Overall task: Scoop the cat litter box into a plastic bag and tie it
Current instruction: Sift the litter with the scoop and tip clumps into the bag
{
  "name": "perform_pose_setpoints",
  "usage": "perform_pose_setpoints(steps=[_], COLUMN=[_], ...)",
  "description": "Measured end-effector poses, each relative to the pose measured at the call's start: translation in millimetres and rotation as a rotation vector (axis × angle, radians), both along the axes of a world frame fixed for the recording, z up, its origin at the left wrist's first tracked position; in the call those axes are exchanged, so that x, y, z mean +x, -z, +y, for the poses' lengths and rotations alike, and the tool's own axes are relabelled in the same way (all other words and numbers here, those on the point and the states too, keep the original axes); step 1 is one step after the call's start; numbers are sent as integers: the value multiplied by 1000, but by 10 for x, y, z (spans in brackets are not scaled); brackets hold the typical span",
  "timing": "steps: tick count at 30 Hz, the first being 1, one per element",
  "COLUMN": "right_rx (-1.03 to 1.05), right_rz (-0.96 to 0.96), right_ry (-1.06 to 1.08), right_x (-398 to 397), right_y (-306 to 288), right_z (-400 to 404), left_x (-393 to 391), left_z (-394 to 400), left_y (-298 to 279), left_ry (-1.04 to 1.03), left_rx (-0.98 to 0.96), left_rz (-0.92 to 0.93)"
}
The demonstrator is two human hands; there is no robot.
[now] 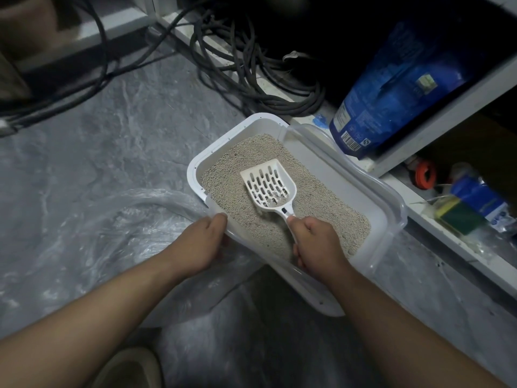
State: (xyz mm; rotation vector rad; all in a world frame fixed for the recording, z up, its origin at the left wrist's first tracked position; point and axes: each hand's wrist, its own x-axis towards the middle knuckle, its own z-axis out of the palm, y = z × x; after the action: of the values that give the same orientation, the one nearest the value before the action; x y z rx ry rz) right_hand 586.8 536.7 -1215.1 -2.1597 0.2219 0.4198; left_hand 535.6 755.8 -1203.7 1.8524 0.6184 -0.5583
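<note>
Head view (only view). Sifting step, w/ the scoop over the litter.

Hands: the two hands are apart, each busy. Right hand (316, 242) is clamped round the handle of the white slotted scoop (268, 184); fingers wrap the handle, thumb near the neck. Left hand (204, 242) grips the near-left rim of the litter box (195, 163), fingers curled over the edge, steadying it.

Scoop: blade points far, lying just above or on the litter (229, 175); cannot tell which. A few grains or small clumps sit at the handle end of the blade; otherwise slots look clear.

How to do the step well (judgement): keep the blade shallow, push under any clump rather than through it, lift level, shake gently so loose grains drop thru the slots back into the box, not over the rim. Left hand should hold the rim firm so the box does not slide on the floor (84, 121). Then swing left, short path, to the bag.

Where things lie: box sits on the floor, directly beyond both hands, angled near-left to far-right, its right side close to a shelf unit (447, 107). The clear plastic bag (112, 219) lies crumpled on the floor left of the box, touching or just beside its near-left corner, under and beyond the left forearm. Bag looks open, not tied; contents not discernible.

Surroundings: blue pouch (391, 88) on the shelf at far right; coiled cables (251, 68) beyond the box.
</note>
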Motion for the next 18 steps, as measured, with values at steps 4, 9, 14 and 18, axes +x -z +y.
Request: perform_pose_setpoints(steps=[4, 9, 14, 18], right_rx=[5, 9, 5, 47], right_rz=[11, 22, 3, -4], right_ry=[-6, -28, -48, -53], right_x=[-13, -31, -28, 37], right_y=[-22, -84, -193, -368], right_z=[2, 15, 33, 33], left_x=[4, -21, 7, 40], left_z=[10, 21, 27, 26], left_y=[39, -2, -93, -168], left_ry=[6, 69, 87, 70], left_rx=[-8, 10, 16, 20], left_rz=[-7, -24, -57, -98])
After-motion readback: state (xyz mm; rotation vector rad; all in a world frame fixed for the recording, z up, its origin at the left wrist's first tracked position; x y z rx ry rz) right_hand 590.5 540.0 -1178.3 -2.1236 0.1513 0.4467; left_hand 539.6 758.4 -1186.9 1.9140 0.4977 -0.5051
